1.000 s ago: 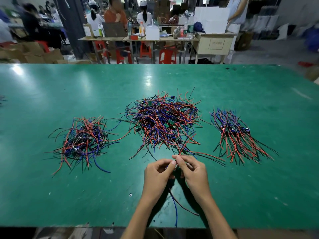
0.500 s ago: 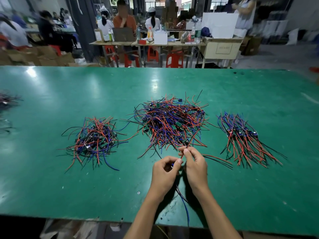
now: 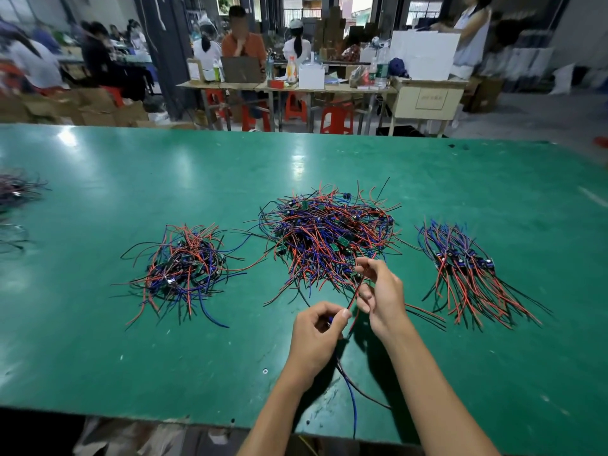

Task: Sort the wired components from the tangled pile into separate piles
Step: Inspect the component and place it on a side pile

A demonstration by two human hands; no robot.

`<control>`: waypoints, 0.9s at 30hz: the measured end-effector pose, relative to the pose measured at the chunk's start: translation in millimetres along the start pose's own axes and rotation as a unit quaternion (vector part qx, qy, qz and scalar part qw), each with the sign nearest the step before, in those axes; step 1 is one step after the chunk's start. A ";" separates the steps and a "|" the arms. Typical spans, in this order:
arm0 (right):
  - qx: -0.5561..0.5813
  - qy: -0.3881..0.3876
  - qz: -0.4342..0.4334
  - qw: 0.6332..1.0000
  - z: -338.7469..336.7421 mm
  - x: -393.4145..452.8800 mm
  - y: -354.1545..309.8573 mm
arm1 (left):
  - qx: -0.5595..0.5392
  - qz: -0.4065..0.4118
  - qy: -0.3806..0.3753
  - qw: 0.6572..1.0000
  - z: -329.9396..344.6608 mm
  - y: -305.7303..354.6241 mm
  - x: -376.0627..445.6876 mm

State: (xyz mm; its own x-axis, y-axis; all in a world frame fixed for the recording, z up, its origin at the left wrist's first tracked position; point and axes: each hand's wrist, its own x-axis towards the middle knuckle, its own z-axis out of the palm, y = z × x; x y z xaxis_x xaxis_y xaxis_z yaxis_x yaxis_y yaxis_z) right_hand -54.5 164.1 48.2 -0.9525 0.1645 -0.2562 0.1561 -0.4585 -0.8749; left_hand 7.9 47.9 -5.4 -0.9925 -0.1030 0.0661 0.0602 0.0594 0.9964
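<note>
Both hands over near edge of green table (image 3: pixel 98 340), in front of big tangled pile (image 3: pixel 329 238). Left hand (image 3: pixel 316 337) curled, pinching small wired part (image 3: pixel 330 320) btwn thumb & fingers; blue and dark leads hang below it past table edge. Right hand (image 3: pixel 381 291) pinches a red wire (image 3: pixel 357 291) of same part, stretched up from left hand. Loose pile (image 3: pixel 184 264) to the left, combed-out pile (image 3: pixel 467 274) to the right. Workers at benches in bkgd.
</note>
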 end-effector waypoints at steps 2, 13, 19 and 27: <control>0.017 -0.018 0.026 0.999 -2.7 1.4 -0.9 | 0.001 -0.005 -0.015 1.000 -1.5 2.1 -1.0; -0.519 -0.180 -0.325 0.770 -50.4 -24.2 32.9 | -0.416 -0.176 0.016 0.892 -25.4 12.1 5.1; -0.478 -0.159 -0.370 0.780 -36.9 -42.3 53.3 | -0.386 -0.194 0.027 0.901 -28.0 7.8 5.3; -0.227 -0.080 -0.197 0.950 -27.0 -44.3 55.0 | -0.383 -0.178 0.033 0.906 -22.5 11.3 3.9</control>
State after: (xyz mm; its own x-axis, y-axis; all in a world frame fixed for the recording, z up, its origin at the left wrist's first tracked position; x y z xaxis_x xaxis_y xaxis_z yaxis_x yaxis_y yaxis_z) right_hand 3.3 155.2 0.3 -0.9824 0.0938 0.1616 -0.1583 0.0415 -0.9865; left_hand 7.1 25.9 7.3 -0.9564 -0.0415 -0.2891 -0.1808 -0.6933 0.6976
